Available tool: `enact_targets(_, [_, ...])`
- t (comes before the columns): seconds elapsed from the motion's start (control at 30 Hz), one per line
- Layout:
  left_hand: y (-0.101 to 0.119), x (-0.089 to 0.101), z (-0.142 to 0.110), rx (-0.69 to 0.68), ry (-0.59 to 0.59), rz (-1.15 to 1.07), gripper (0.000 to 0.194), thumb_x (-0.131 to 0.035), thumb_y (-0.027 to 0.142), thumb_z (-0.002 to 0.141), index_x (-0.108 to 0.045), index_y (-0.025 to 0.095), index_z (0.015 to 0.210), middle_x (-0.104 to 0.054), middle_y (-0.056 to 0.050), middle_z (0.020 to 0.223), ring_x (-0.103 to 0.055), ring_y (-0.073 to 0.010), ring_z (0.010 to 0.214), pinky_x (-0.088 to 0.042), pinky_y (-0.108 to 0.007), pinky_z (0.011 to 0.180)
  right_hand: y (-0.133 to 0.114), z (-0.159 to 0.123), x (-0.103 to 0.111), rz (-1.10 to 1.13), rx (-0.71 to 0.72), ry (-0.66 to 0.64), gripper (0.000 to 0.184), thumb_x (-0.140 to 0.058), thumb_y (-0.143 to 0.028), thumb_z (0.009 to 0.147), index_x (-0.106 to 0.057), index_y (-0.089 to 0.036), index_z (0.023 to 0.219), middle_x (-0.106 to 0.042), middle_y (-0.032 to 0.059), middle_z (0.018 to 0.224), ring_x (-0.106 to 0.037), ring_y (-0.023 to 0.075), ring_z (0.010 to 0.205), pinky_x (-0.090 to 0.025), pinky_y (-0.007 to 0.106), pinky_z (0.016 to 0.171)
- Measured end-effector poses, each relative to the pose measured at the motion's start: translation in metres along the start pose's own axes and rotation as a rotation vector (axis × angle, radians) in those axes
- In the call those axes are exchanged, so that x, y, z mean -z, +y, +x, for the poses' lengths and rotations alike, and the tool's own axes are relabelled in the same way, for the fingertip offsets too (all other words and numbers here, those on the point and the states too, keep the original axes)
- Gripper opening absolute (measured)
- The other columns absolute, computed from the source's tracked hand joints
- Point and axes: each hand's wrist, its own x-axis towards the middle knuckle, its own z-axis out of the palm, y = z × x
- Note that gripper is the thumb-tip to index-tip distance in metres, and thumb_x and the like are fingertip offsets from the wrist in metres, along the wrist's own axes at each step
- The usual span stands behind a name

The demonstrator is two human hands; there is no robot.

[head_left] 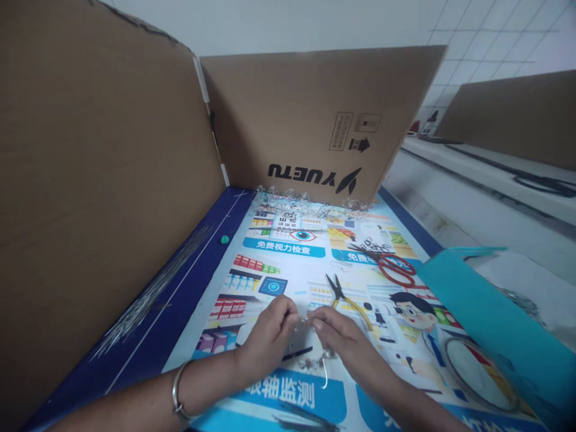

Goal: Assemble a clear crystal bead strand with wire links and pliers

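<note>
My left hand [269, 336] and my right hand [338, 336] meet low in the middle, both pinched on a small wire piece [305, 320] held between their fingertips. A silver bangle [176, 393] circles my left wrist. Beneath the hands lie small clear beads and a bent wire hook [323, 372]. Yellow-handled pliers [346, 295] lie just beyond my right hand.
A printed poster [288, 258] covers the blue table. Red-handled scissors [389, 264] lie farther back right. Clear crystal pieces [306, 201] line the cardboard wall [315, 120]. Thin wires [144, 300] lie along the left cardboard panel. A teal bag [495, 318] stands at the right.
</note>
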Motion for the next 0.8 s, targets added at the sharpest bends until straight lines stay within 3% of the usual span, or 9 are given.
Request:
enact_targets(0.37, [0.001, 0.011, 0.014, -0.03, -0.136, 0.12, 0.013, -0.045, 0.016, 0.082, -0.045, 0.018, 0.069, -0.05, 0.003, 0.065, -0.047, -0.0122, 0.064, -0.034, -0.023, 0.059, -0.001, -0.005, 0.001, -0.101, -0.005, 0.041, 0.025, -0.038, -0.04, 0.088, -0.051, -0.02, 0.082, -0.043, -0.0037, 0.066, -0.043, 0.0131, 0.064, -0.034, 0.024, 0.059])
enact_targets(0.63, [-0.008, 0.011, 0.012, 0.027, -0.132, 0.192, 0.022, -0.031, 0.034, 0.091, -0.041, 0.02, 0.078, -0.054, 0.001, 0.064, -0.05, -0.0139, 0.058, -0.034, -0.024, 0.053, -0.002, -0.005, 0.004, -0.126, 0.017, 0.08, 0.025, -0.037, -0.041, 0.088, -0.048, -0.021, 0.077, -0.041, -0.0039, 0.066, -0.041, 0.013, 0.063, -0.032, 0.023, 0.058])
enact_targets(0.8, [-0.007, 0.008, 0.008, 0.078, -0.07, 0.226, 0.02, -0.029, 0.033, 0.091, -0.04, 0.021, 0.081, -0.057, -0.001, 0.069, -0.054, -0.0163, 0.062, -0.038, -0.026, 0.055, -0.002, -0.006, 0.002, -0.113, 0.022, 0.113, 0.026, -0.037, -0.042, 0.089, -0.047, -0.021, 0.078, -0.04, -0.0041, 0.065, -0.04, 0.0132, 0.063, -0.032, 0.023, 0.058])
